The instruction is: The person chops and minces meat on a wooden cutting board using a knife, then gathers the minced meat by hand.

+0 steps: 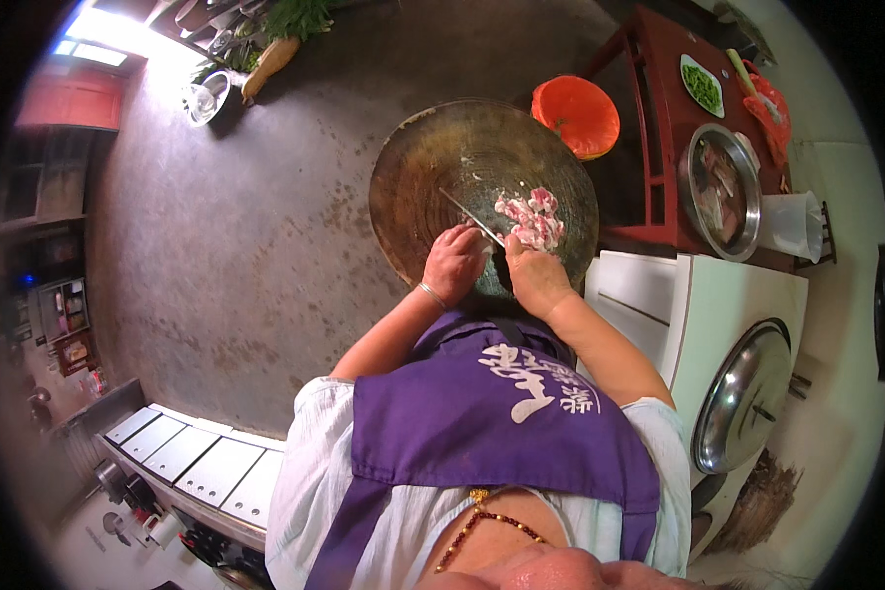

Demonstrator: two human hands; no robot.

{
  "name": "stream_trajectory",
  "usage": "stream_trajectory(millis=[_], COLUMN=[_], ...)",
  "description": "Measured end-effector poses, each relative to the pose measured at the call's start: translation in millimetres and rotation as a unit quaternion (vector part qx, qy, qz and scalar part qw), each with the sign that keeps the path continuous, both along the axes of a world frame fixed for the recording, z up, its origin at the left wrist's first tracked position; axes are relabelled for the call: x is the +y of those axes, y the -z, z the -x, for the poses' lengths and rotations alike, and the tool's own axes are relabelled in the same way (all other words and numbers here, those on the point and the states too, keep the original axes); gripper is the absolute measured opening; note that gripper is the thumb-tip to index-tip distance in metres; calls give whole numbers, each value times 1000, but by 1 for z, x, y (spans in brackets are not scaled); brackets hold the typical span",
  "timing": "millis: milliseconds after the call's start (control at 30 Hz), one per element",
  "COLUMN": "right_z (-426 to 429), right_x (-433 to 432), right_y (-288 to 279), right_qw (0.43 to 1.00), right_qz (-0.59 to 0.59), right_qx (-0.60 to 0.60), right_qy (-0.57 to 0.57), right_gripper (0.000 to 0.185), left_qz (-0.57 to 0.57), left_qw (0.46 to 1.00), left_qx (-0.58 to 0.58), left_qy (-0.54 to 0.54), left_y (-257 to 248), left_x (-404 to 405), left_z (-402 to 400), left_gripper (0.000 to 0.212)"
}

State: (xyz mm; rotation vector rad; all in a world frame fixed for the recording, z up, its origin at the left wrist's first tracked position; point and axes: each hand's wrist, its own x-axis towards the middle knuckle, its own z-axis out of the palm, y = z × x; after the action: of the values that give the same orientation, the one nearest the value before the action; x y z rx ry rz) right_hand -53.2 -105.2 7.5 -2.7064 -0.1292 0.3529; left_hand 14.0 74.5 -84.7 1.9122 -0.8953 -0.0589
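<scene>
My right hand grips the handle of a kitchen knife, whose narrow-looking blade slants up and left over a thick round wooden chopping block. Curled beside the blade, my left hand rests on the block and holds down a small piece of meat, mostly hidden by the fingers. A heap of cut raw meat, pink with white fat, lies to the right of the blade. Small scraps are stuck to the wood farther back.
Behind the block at right stands a red-lined bin. A red wooden table carries a plate of chopped greens, a metal basin and a plastic jug. A lidded pan sits on the white-tiled counter.
</scene>
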Motion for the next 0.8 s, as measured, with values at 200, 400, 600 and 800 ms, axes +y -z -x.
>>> stream_trajectory(millis=[200,400,600,800], right_z=[20,16,13,37], right_x=[-23,0,-17,-15], right_y=[-15,-18,-4,-33], right_qw=[1000,997,999,993], right_qz=[7,43,27,75], right_qx=[9,60,17,79], right_qy=[3,1,31,-34], right_gripper=[19,23,21,20], left_qz=[-26,-58,-47,-50], left_qw=[981,981,987,988], left_qx=[-185,-182,-155,-144], left_qy=[-44,-14,-13,-33], left_y=[-13,-14,-27,-29], left_x=[5,0,2,3], left_z=[-2,-6,-5,-2], left_gripper=[26,19,25,26])
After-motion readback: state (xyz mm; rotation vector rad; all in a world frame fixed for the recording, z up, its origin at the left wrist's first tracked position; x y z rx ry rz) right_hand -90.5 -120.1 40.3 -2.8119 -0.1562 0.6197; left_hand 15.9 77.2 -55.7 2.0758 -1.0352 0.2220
